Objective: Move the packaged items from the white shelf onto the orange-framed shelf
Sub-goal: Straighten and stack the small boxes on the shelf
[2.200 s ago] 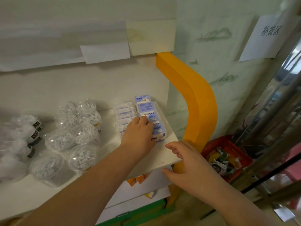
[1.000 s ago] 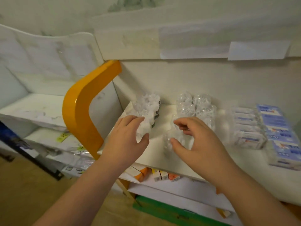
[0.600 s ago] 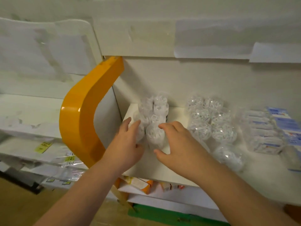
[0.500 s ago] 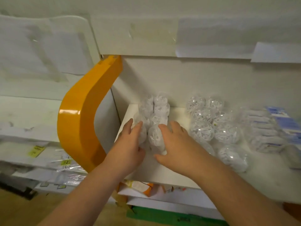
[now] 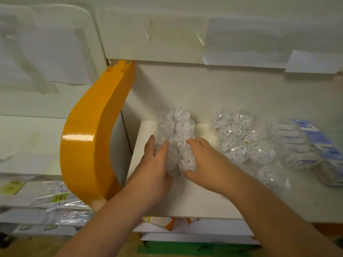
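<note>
A cluster of clear jars filled with white bits (image 5: 178, 127) stands at the left end of the orange-framed shelf (image 5: 92, 138). My left hand (image 5: 157, 164) and my right hand (image 5: 206, 160) press from either side against the two front jars (image 5: 185, 160) of that cluster, fingers curled round them. To the left lies the white shelf (image 5: 27, 136), with flat clear packets (image 5: 61, 199) on its lower level.
Round clear packs of white pieces (image 5: 235, 138) sit right of the jars, and blue-and-white boxes (image 5: 315, 145) lie at the far right. The shelf board (image 5: 185, 199) has bare surface in front. Orange cartons (image 5: 163, 222) lie on the level below.
My view swung from the right end of the shelf to its left end. Both hands left the blue boxes, reached the jar cluster, and closed in on its front jars.
</note>
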`<state>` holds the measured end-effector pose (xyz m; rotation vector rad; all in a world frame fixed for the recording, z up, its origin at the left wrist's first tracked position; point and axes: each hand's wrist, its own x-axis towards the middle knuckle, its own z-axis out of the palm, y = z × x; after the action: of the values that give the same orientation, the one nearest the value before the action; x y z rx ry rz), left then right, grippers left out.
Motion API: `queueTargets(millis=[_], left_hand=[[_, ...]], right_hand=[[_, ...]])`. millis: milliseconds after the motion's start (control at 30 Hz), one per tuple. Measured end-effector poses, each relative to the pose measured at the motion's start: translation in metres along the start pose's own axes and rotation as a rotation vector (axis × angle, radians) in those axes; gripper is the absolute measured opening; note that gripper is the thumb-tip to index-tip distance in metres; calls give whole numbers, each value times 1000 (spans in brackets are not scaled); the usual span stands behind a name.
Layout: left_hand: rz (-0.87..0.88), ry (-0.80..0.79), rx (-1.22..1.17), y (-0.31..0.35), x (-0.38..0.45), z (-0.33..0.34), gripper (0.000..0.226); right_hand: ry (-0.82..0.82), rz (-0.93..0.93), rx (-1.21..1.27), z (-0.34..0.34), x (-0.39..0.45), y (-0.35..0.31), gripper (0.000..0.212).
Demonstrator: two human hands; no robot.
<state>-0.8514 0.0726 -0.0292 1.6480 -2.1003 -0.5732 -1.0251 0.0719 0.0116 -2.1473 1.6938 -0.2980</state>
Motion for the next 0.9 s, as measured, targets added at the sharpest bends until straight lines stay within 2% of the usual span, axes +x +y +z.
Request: queueTargets(millis=[133,233,300,400,500,600,633,800,900], left_hand=[[-29,17,-99,0,-1,-4,80],[-107,145,-324,-3,12,-4,77],[-228,216,-507,-4,24,-5,79],[-393,203,-776,2,38,-2,72],[-458,144,-785,12,41,0,68],[-426,164,-754,18,36,1,42],[-430,174,-745,19,36,0,42],[-493,168,-817,15,48,-2,77],[-497,163,-853,17,59,-9,61]], right_hand=[[-53,66,207,-10,-2,-2,68],[74,146,462,-15,12,-7,55],[168,240,615,-9,27,-11,54],[219,365,742,6,45,-15,53],[225,390,796,12,50,-17,49],[184,365,812,11,48,-16,45],[170,362,815,10,48,-14,44],[119,447,793,1,55,-3,47],[137,475,792,-5,67,-3,47]])
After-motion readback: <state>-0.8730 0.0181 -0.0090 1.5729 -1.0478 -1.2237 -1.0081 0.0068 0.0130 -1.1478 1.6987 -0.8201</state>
